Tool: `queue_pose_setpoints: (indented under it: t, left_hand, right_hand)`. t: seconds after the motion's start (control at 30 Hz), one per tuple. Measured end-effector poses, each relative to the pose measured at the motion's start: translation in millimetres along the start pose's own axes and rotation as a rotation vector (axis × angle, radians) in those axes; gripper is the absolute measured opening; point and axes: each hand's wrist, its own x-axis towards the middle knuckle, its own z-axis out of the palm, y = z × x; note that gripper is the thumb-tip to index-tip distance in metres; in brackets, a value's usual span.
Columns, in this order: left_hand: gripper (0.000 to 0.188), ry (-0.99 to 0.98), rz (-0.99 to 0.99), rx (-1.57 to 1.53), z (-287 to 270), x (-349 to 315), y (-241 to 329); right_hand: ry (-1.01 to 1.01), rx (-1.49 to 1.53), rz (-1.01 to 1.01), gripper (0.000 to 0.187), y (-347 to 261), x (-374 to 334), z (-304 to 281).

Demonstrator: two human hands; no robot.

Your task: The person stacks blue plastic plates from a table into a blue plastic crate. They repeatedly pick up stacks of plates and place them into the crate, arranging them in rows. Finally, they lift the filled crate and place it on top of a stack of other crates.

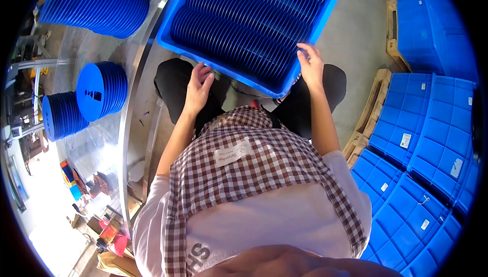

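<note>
Bright blue crate (325, 10) far centre, rows of darker blue ribbed discs (239, 28) inside, blue disc stacks (94, 2) far left on silver table (129, 99), my brown-white checked apron (264, 170), black trousers (173, 81), blue crates (422, 140) right

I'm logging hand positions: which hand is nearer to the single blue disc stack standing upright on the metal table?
Left. The left hand is at the blue crate's near edge, on the side toward the disc stack; the right hand grips the crate's far side.
</note>
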Motion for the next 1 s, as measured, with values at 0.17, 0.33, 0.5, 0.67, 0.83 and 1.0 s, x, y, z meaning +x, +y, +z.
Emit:
queue_pose_setpoints:
  t: [0.17,0.33,0.5,0.67,0.83,1.0]
  left_hand:
    - [0.042,-0.041,-0.327,-0.127,6.4,19.7,-25.0]
    - [0.058,-0.020,-0.542,-0.245,11.8,38.7,-36.7]
    - [0.062,-0.017,-0.575,-0.228,16.4,40.2,-43.1]
    - [0.057,0.025,-0.585,-0.178,17.7,45.6,-54.5]
    - [0.054,0.004,-0.598,-0.161,19.1,46.5,-52.2]
    - [0.053,0.017,-0.612,-0.159,17.8,47.6,-58.9]
  right_hand:
    - [0.019,-0.029,-0.012,0.017,9.3,-4.2,3.3]
    - [0.042,-0.087,-0.102,0.013,16.7,-1.5,7.9]
    - [0.033,-0.155,-0.070,0.012,14.7,0.0,7.4]
    - [0.056,-0.167,-0.066,0.011,14.6,2.1,10.0]
    - [0.071,-0.201,-0.078,0.009,15.7,3.1,14.1]
    - [0.066,-0.166,-0.060,0.009,14.7,2.8,15.6]
